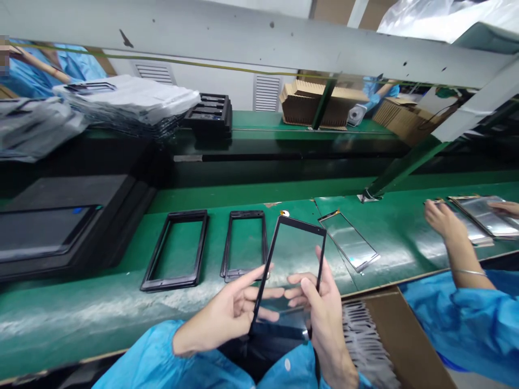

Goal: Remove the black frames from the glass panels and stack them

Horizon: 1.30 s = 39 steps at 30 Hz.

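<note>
Both my hands hold one glass panel with a black border [292,254], tilted up over the near edge of the green belt [101,302]. My left hand [235,313] grips its left edge, fingers behind the glass and thumb in front. My right hand [320,302] pinches the right edge near the bottom. Two black rectangular frames [175,249] [244,244] lie flat on the belt just beyond my hands. A shiny film sheet [349,241] lies to the right of them.
A co-worker's hand [441,221] in a blue sleeve reaches over shiny sheets [482,216] at the right. A brown box of parts [377,340] sits at my lower right. Black trays [60,227] stand at the left; stacked bags [130,102], black trays [208,113] and cardboard [316,102] lie across the line.
</note>
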Tool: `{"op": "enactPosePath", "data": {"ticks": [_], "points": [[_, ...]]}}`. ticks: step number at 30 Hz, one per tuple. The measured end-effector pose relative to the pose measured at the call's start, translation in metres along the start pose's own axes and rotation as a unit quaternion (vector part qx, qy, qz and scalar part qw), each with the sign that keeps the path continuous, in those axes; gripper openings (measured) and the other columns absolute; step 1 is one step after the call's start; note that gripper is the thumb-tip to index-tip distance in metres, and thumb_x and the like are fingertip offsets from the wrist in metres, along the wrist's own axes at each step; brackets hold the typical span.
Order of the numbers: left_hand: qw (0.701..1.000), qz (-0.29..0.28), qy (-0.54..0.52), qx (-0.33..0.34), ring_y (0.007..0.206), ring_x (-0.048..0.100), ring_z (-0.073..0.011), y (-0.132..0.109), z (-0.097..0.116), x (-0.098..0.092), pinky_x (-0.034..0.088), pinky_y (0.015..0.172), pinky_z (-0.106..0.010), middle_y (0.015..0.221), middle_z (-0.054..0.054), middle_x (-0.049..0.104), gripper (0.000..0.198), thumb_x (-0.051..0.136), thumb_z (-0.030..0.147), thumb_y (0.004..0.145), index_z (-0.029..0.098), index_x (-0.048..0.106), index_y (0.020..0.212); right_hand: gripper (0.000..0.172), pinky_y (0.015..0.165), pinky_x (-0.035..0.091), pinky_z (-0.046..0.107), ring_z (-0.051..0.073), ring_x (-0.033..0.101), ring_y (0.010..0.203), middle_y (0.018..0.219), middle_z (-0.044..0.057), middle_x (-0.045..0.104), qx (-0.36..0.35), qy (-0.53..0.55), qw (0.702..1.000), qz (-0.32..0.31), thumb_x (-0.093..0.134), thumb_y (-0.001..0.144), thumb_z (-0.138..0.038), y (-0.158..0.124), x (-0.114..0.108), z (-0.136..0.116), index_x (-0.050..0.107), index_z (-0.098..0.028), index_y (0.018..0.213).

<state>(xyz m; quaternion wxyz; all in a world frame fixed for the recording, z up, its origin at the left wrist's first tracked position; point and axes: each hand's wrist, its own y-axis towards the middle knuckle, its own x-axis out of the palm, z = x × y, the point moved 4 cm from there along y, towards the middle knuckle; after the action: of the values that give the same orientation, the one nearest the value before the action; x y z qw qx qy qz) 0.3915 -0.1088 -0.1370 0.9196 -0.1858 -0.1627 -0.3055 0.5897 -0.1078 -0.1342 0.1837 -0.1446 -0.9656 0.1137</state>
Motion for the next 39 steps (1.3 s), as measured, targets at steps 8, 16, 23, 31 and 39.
{"op": "enactPosePath", "data": {"ticks": [8, 16, 23, 31, 39], "points": [[1.0, -0.005, -0.006, 0.01, 0.111, 0.078, -0.0315, 0.0, -0.004, -0.001, 0.053, 0.077, -0.022, 0.145, -0.021, 0.067, 0.087, 0.078, 0.01, 0.089, 0.033, 0.036, 0.162, 0.109, 0.048, 0.062, 0.022, 0.019, 0.078, 0.057, 0.083, 0.005, 0.084, 0.016, 0.0, 1.0, -0.023, 0.084, 0.082, -0.042, 0.002, -0.005, 0.006, 0.017, -0.026, 0.167], [0.997, 0.045, 0.019, 0.061, 0.083, 0.079, -0.0194, 0.004, -0.008, -0.003, 0.058, 0.07, -0.025, 0.126, -0.017, 0.075, 0.077, 0.08, 0.012, 0.087, 0.029, 0.049, 0.155, 0.11, 0.042, 0.058, 0.022, 0.017, 0.072, 0.048, 0.08, 0.001, 0.082, 0.045, 0.02, 0.999, -0.02, 0.089, 0.075, -0.045, 0.003, -0.008, 0.018, 0.026, -0.03, 0.164], [0.989, 0.071, -0.017, 0.129, 0.113, 0.077, -0.0319, 0.018, 0.025, -0.005, 0.064, 0.081, -0.032, 0.154, -0.018, 0.059, 0.063, 0.074, 0.032, 0.097, 0.035, 0.05, 0.156, 0.106, 0.04, 0.054, 0.022, 0.021, 0.077, 0.053, 0.079, 0.002, 0.083, 0.06, 0.016, 0.997, -0.051, 0.086, 0.077, -0.05, -0.009, 0.005, 0.027, 0.028, -0.032, 0.163], [0.98, 0.14, -0.106, 0.089, 0.101, 0.081, -0.0309, 0.025, 0.012, -0.007, 0.066, 0.071, -0.031, 0.135, -0.02, 0.074, 0.049, 0.067, 0.041, 0.101, 0.025, 0.063, 0.147, 0.106, 0.047, 0.058, 0.023, 0.019, 0.077, 0.057, 0.087, 0.002, 0.084, 0.04, 0.034, 0.999, -0.005, 0.088, 0.075, -0.049, -0.007, 0.004, 0.031, 0.03, -0.034, 0.162], [0.96, 0.262, -0.038, 0.087, 0.098, 0.08, -0.0274, 0.0, -0.009, -0.02, 0.064, 0.079, -0.029, 0.116, -0.014, 0.083, 0.043, 0.08, 0.05, 0.09, 0.02, 0.081, 0.121, 0.065, 0.072, 0.066, 0.031, 0.026, 0.083, 0.097, 0.12, 0.006, 0.083, 0.077, 0.141, 0.987, 0.025, 0.09, 0.074, -0.047, -0.006, 0.001, 0.051, 0.066, -0.034, 0.134]]}}
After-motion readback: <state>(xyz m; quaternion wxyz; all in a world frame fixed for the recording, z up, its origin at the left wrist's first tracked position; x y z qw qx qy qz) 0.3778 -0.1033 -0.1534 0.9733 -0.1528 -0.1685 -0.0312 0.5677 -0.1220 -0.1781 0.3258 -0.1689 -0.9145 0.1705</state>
